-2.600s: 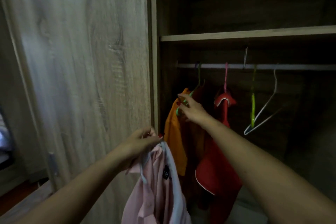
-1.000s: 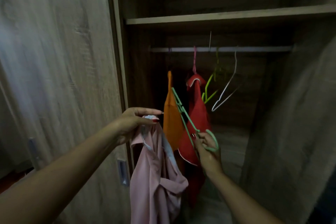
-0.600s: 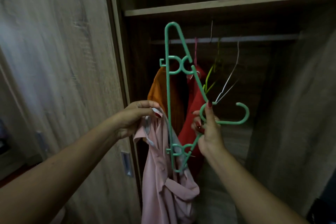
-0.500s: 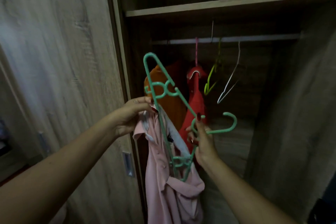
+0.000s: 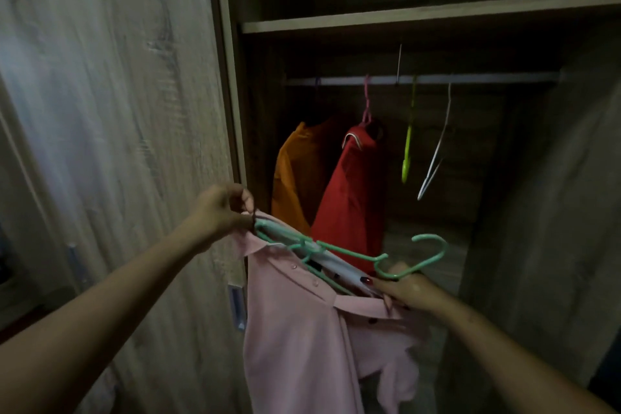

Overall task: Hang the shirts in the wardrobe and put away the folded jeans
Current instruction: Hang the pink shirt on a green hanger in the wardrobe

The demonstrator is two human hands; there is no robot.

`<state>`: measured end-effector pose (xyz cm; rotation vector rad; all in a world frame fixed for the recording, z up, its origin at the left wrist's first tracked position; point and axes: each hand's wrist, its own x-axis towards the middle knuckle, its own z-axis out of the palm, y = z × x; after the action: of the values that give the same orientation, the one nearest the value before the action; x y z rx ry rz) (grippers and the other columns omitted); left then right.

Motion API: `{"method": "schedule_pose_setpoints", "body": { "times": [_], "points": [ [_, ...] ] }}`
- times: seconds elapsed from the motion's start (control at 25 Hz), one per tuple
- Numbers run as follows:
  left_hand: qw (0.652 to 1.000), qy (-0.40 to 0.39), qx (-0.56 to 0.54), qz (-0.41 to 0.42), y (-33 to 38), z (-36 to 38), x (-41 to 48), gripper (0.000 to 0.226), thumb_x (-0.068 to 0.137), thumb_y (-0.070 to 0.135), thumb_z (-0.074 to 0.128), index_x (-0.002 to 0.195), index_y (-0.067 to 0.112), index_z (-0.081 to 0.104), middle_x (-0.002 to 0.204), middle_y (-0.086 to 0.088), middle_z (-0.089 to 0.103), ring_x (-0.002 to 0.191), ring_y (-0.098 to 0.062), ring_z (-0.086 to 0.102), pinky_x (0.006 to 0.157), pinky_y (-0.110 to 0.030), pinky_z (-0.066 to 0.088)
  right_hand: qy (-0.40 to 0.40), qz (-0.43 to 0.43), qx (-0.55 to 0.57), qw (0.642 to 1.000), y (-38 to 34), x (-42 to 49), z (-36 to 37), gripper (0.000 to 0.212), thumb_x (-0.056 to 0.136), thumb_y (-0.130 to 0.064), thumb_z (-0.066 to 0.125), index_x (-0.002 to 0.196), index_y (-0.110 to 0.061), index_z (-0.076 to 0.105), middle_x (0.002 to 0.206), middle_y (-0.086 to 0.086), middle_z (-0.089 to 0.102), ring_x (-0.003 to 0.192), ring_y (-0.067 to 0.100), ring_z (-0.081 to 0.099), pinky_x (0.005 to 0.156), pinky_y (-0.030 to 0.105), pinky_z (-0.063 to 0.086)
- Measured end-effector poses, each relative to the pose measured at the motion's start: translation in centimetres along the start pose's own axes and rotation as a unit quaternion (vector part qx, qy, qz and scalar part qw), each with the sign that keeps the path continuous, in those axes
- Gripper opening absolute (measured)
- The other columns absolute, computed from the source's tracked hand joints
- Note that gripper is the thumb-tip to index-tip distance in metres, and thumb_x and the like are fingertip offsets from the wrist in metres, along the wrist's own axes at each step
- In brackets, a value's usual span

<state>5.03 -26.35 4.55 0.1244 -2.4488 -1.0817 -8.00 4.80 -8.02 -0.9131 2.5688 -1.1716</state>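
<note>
1. Pinching the pink shirt [image 5: 295, 329] collar, our left hand [image 5: 221, 212] held it open before the wardrobe.
2. Our right hand [image 5: 408, 291] gripped the green hanger [image 5: 339, 250], feeding it into the neck.

A pale pink buttoned cotton shirt [image 5: 295, 329] is showing beneath a mint-green plastic hanger [image 5: 339, 250], while orange [image 5: 292, 175] and red [image 5: 353, 198] garments are hanging mid-frame.

The wardrobe door [image 5: 117, 144] and shelf [image 5: 430, 15] look like matt, grained wood laminate. The rail [image 5: 470, 79] is smooth pale metal. The pink shirt [image 5: 295, 346] is soft matt cloth with small glossy buttons. The green hanger [image 5: 349, 254] is smooth plastic. The orange shirt [image 5: 292, 178] and red shirt [image 5: 353, 195] are matt cloth.
</note>
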Motion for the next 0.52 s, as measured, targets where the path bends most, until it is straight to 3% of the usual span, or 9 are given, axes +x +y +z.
{"method": "schedule_pose_setpoints", "body": {
  "times": [0.12, 0.24, 0.36, 0.52],
  "points": [
    [0.994, -0.017, 0.079, 0.069, 0.8, 0.6, -0.1, 0.024, 0.074, -0.006, 0.068, 0.069, 0.016, 0.06, 0.073, -0.001, 0.064, 0.069, -0.014, 0.064, 0.058, -0.02, 0.053, -0.012, 0.04, -0.028, 0.999, 0.2, -0.7, 0.1, 0.034, 0.087, -0.036, 0.064, 0.06, -0.016, 0.06, 0.041, -0.009, 0.053, 0.038, -0.001, 0.046, 0.048, 0.02, 0.039],
    [0.988, -0.042, 0.11, 0.103, 1.8, 1.9, -0.4, 0.022, 0.072, -0.002, 0.071, 0.071, 0.017, 0.06, 0.073, 0.004, 0.063, 0.07, -0.008, 0.064, 0.06, -0.017, 0.053, -0.035, 0.024, -0.032, 0.999, -1.3, -0.8, -0.4, 0.026, 0.082, -0.034, 0.069, 0.063, -0.017, 0.065, 0.052, -0.006, 0.06, 0.048, 0.002, 0.049, 0.054, 0.027, 0.041],
    [0.992, -0.077, 0.041, 0.093, 2.6, 3.3, -0.5, 0.023, 0.067, -0.003, 0.073, 0.072, 0.018, 0.062, 0.076, 0.0, 0.066, 0.072, -0.013, 0.066, 0.065, -0.026, 0.056, -0.01, -0.075, 0.064, 0.995, -4.1, 0.1, -1.8, 0.014, 0.079, -0.021, 0.071, 0.069, -0.019, 0.06, 0.06, 0.001, 0.058, 0.054, 0.006, 0.049, 0.055, 0.026, 0.039],
    [0.979, -0.159, -0.092, 0.085, 1.9, 5.9, -0.7, 0.024, 0.07, 0.008, 0.077, 0.087, 0.02, 0.065, 0.088, -0.002, 0.068, 0.083, -0.013, 0.067, 0.074, -0.029, 0.056, -0.032, -0.115, 0.047, 0.992, -6.2, 0.2, -2.4, 0.016, 0.088, -0.01, 0.062, 0.074, -0.016, 0.06, 0.055, -0.004, 0.063, 0.05, 0.002, 0.053, 0.053, 0.017, 0.04]
  ]
}}
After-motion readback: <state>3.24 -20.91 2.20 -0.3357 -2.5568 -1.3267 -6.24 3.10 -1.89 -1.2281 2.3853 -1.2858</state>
